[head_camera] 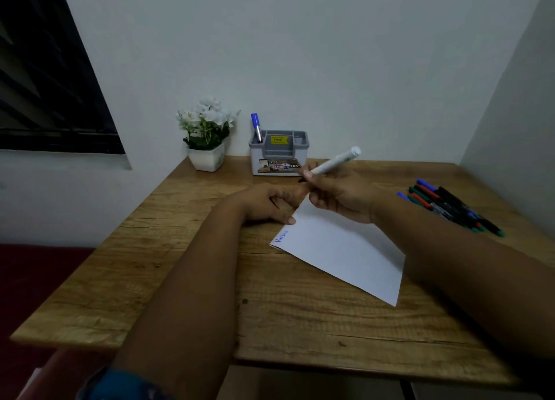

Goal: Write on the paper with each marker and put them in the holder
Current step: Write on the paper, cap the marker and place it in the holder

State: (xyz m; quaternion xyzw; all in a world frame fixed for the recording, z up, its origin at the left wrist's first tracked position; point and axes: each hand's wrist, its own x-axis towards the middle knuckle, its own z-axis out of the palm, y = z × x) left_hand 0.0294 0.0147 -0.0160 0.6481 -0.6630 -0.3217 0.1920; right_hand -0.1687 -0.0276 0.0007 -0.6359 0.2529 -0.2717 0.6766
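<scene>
Two bare forearms reach from the near edge over the wooden table point(180, 294). On the far left stands a flower pot point(207, 156), and beside it the grey holder point(279, 153), which has one blue marker point(256, 128) upright in its left compartment. The left hand point(264, 203) rests at the top corner of the paper point(339, 246) with fingers curled; whether it pinches a cap cannot be told. A blue word is already written on the paper's left edge. The right hand point(339, 195) grips a white marker point(333, 161) near its dark tip, with the back end pointing up and to the right. This marker looks light, stiff and smooth, so a hold on the lower barrel seems best. Other markers point(447, 204) lie in a pile on the right.
</scene>
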